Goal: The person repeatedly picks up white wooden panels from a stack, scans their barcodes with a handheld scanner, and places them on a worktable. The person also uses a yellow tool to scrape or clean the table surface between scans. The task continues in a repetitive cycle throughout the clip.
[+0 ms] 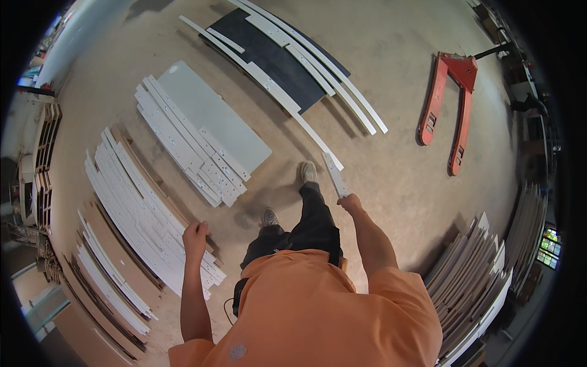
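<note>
While a narrow, flat, pale-grey strip (334, 175) points ahead on my right, my right hand (350, 203) pinches its near end; my left hand (195, 235) is curled, whether around anything I cannot tell, near stacked long white boards (142, 205) at left.

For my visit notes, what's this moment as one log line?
Right hand: grips white strip; left hand: curled, near white boards; floor: red pallet jack
</note>
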Motion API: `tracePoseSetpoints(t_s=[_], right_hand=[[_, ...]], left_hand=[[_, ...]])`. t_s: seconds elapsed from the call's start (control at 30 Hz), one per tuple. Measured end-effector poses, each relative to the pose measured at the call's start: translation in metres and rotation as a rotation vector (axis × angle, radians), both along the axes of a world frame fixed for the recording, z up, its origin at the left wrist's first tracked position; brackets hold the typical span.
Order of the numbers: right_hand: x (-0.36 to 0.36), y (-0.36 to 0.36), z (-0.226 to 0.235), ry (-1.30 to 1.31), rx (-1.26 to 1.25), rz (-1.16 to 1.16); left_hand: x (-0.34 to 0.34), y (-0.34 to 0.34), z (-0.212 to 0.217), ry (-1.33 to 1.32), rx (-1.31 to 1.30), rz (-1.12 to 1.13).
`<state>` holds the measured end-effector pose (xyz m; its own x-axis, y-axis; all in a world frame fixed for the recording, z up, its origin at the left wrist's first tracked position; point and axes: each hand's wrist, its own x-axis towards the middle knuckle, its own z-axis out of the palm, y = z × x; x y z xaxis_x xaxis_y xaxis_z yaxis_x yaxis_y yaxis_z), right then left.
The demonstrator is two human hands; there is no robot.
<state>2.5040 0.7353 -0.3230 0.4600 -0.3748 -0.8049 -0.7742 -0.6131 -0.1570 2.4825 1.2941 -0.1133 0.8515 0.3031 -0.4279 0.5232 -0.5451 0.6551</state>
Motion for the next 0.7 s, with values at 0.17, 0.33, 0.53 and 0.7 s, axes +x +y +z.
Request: tracePoseSetpoints(t_s=[0.17, 0.33, 0.53, 0.7], right_hand=[[0.167, 0.011, -0.056, -0.122, -0.064, 0.045], [0.328, 0.013, -0.114, -0.191, -0.045, 0.035], [0.432, 0.009, -0.149, -0.516, -0.312, 0.063], [0.427, 0.031, -0.123, -0.769, -0.211, 0.112]], left_hand=[[-0.016, -0.013, -0.021, 0.293, 0.156, 0.159], [-0.116, -0.066, -0.005, 1.25, 0.219, -0.261], [-0.068, -0.113, 0.044, 0.96, 0.187, 0.297], [0.029, -0.12, 0.039, 0.767, 0.151, 0.204]])
